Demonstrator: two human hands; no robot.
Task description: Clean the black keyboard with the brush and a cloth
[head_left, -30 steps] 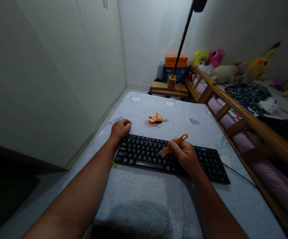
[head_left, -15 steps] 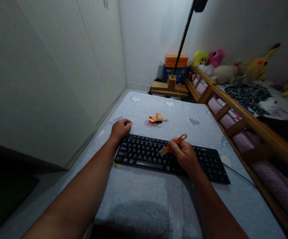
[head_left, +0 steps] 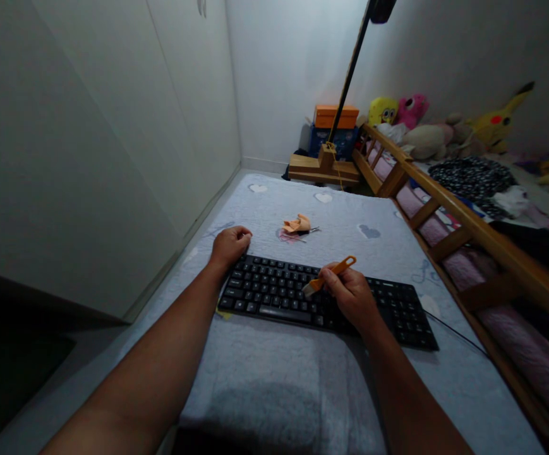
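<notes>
A black keyboard (head_left: 274, 291) lies across the quilted, light blue bedspread. My right hand (head_left: 352, 294) is above its right-middle part, closed around a small orange-handled brush (head_left: 319, 285). The pale bristles point down and left and meet the keys just above the right end of the space bar. The handle's looped end sticks up past my fingers. At the keyboard's far left corner rests my left hand (head_left: 230, 245), its fingers curled together. Whether anything is between those fingers is hidden.
Beyond the keyboard lies a crumpled orange cloth or pouch (head_left: 297, 224) with thin metal tools (head_left: 313, 229) beside it. A cable (head_left: 458, 332) runs off right towards a wooden bed rail (head_left: 445, 196). A white wardrobe (head_left: 113, 158) borders the left side; a wooden stand (head_left: 324, 165) stands behind.
</notes>
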